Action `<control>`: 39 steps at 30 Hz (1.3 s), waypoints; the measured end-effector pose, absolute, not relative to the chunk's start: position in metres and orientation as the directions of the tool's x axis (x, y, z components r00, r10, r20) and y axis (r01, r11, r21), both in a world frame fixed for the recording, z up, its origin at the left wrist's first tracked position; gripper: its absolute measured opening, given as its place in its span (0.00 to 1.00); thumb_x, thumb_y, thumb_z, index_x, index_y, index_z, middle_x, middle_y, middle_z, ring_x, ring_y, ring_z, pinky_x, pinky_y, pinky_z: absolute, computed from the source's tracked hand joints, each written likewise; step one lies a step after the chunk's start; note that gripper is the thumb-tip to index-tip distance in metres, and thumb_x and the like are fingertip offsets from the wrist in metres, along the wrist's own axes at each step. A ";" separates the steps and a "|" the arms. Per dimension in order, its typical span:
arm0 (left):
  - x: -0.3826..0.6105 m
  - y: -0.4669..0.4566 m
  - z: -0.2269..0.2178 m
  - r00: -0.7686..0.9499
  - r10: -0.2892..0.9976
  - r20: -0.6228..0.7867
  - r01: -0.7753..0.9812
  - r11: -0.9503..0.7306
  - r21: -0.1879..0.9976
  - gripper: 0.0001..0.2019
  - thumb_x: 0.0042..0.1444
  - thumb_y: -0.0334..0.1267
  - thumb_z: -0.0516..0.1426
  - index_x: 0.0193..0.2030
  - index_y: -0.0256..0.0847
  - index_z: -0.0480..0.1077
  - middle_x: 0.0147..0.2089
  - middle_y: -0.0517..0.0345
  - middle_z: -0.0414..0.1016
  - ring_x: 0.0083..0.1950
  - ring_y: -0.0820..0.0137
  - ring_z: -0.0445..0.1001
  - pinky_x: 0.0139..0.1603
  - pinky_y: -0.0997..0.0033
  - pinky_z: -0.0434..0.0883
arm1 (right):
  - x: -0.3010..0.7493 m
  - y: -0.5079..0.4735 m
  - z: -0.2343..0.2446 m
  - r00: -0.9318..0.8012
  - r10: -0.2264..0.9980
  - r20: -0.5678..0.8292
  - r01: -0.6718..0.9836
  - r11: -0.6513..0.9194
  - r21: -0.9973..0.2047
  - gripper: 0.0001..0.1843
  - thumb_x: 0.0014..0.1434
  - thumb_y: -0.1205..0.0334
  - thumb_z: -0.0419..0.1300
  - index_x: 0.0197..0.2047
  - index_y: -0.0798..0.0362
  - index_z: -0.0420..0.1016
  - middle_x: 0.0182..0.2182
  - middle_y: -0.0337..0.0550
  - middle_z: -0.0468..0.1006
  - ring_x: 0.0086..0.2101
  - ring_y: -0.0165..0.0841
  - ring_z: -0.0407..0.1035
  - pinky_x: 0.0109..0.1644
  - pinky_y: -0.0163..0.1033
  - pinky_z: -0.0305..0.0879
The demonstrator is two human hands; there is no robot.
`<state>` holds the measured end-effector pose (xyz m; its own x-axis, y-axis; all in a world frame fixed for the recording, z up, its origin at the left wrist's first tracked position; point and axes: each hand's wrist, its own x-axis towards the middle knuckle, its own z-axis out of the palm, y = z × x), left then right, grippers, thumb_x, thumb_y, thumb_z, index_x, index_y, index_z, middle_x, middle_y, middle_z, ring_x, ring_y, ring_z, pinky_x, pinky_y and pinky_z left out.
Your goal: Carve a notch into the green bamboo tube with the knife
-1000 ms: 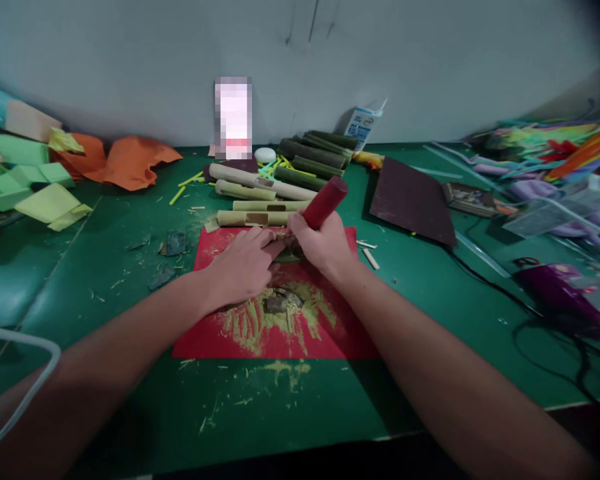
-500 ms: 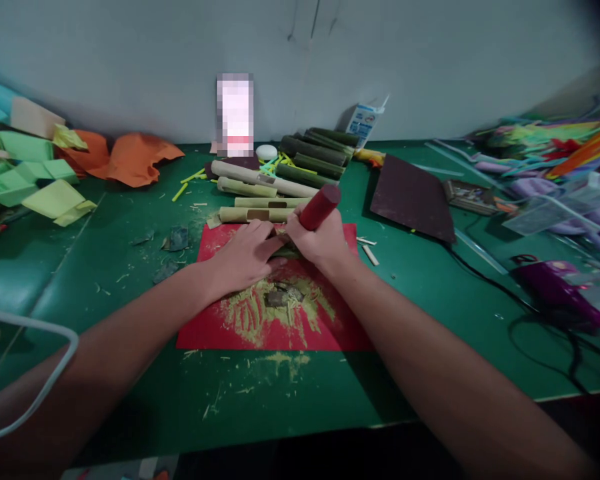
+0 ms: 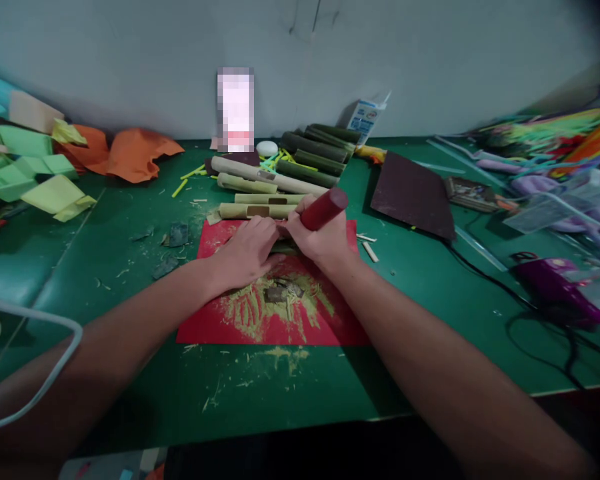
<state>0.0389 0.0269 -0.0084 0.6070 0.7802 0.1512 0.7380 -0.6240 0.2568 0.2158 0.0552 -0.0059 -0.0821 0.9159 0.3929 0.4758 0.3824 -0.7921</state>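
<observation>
The handle (image 3: 330, 205) is clasped in the fingers of the right hand (image 3: 317, 237); whether the tube (image 3: 286, 249), on the sheet (image 3: 200, 327), is grasped by the left hand (image 3: 247, 248) cannot be told. It should be braced firmly, left fingers kept clear.

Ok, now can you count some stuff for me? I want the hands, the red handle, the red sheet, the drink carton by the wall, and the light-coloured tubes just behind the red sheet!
Hands, left hand and right hand: 2
Red handle: 1
Red sheet: 1
Drink carton: 1
Light-coloured tubes: 4
Total: 9
</observation>
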 end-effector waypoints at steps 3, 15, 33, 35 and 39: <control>0.039 0.027 -0.011 0.579 0.799 0.165 0.745 -0.600 0.292 0.11 0.68 0.43 0.53 0.50 0.39 0.67 0.51 0.45 0.72 0.51 0.56 0.68 0.53 0.53 0.67 | 0.216 0.054 -0.007 -0.118 0.906 0.407 0.479 0.411 -0.775 0.13 0.51 0.53 0.59 0.24 0.47 0.59 0.23 0.38 0.64 0.27 0.32 0.59 0.35 0.42 0.59; 0.044 0.028 -0.003 0.518 0.852 0.075 0.804 -0.515 0.297 0.11 0.66 0.40 0.56 0.52 0.39 0.68 0.52 0.46 0.72 0.55 0.54 0.68 0.56 0.53 0.65 | 0.212 0.057 -0.002 0.073 0.944 0.322 0.341 0.280 -0.897 0.10 0.53 0.59 0.56 0.24 0.47 0.57 0.22 0.36 0.62 0.26 0.30 0.58 0.32 0.39 0.59; 0.039 0.034 -0.009 0.557 0.820 0.130 0.771 -0.569 0.286 0.13 0.68 0.44 0.54 0.51 0.36 0.70 0.51 0.45 0.73 0.52 0.55 0.69 0.53 0.54 0.67 | 0.213 0.062 -0.014 0.013 0.887 0.462 0.396 0.420 -0.817 0.12 0.51 0.63 0.61 0.22 0.49 0.61 0.20 0.32 0.61 0.25 0.29 0.56 0.32 0.40 0.55; 0.038 0.035 -0.011 0.575 0.802 0.163 0.742 -0.594 0.310 0.14 0.69 0.45 0.53 0.51 0.37 0.71 0.51 0.45 0.73 0.52 0.55 0.69 0.54 0.53 0.67 | 0.213 0.062 -0.015 -0.025 0.861 0.508 0.402 0.474 -0.784 0.13 0.49 0.62 0.63 0.22 0.48 0.61 0.20 0.33 0.60 0.26 0.29 0.55 0.31 0.40 0.54; 0.038 0.037 -0.012 0.573 0.805 0.151 0.715 -0.582 0.388 0.13 0.68 0.43 0.55 0.51 0.36 0.72 0.50 0.45 0.73 0.53 0.57 0.70 0.55 0.55 0.68 | 0.213 0.059 -0.013 -0.007 0.874 0.485 0.321 0.461 -0.827 0.12 0.50 0.64 0.60 0.21 0.48 0.59 0.19 0.32 0.58 0.24 0.28 0.54 0.29 0.39 0.54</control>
<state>0.0376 0.0367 -0.0115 0.5732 0.8053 0.1513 0.7151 -0.5818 0.3875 0.2133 0.0588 -0.0127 -0.0067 0.8743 0.4853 0.3215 0.4614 -0.8269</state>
